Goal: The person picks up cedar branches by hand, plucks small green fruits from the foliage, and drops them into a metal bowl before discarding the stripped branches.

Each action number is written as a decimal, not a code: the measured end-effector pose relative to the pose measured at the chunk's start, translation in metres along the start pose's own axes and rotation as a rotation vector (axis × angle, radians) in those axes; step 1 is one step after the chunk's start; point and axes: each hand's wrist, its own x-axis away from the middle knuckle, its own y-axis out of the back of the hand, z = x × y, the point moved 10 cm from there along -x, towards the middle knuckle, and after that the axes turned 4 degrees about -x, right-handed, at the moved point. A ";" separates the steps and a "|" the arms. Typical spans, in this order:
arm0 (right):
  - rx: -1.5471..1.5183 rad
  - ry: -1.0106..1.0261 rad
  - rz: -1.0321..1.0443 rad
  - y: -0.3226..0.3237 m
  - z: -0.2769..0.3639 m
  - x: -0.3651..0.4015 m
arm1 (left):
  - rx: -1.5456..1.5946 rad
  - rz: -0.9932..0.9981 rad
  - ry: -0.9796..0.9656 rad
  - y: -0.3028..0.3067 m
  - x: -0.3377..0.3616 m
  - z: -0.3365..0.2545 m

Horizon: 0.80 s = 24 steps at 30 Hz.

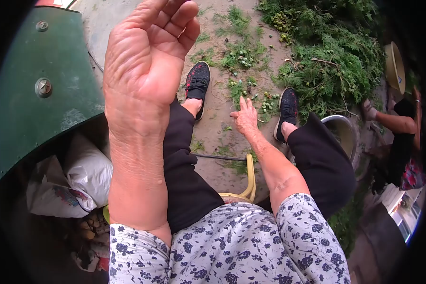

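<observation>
My left hand (151, 52) is raised close to the camera, its palm turned up and bare. Its fingers curl loosely, and the top of the hand runs out of view. Lower down, between my shoes, my right hand (245, 117) reaches toward the ground with thumb and fingers stretched apart. Just beyond its fingertips lies a small green conifer sprig (236, 89). Pale green cones (270, 102) are scattered to the right of it. More loose sprigs (244, 52) lie farther out on the concrete.
A large heap of conifer branches (336, 61) lies at right, by a metal basin (341, 130) and a tan basin (395, 67). Another person's leg (395, 123) shows at far right. At left are a green metal panel (28, 94) and white sacks (85, 165).
</observation>
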 end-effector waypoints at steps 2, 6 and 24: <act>0.331 0.057 0.326 -0.037 0.010 0.005 | 0.012 0.021 0.013 -0.003 -0.002 0.001; 0.362 0.015 0.310 -0.057 -0.013 -0.012 | -0.007 0.023 0.042 -0.008 -0.002 0.007; 0.284 0.719 -0.493 0.275 0.202 0.037 | -0.182 0.020 0.266 -0.005 -0.009 0.070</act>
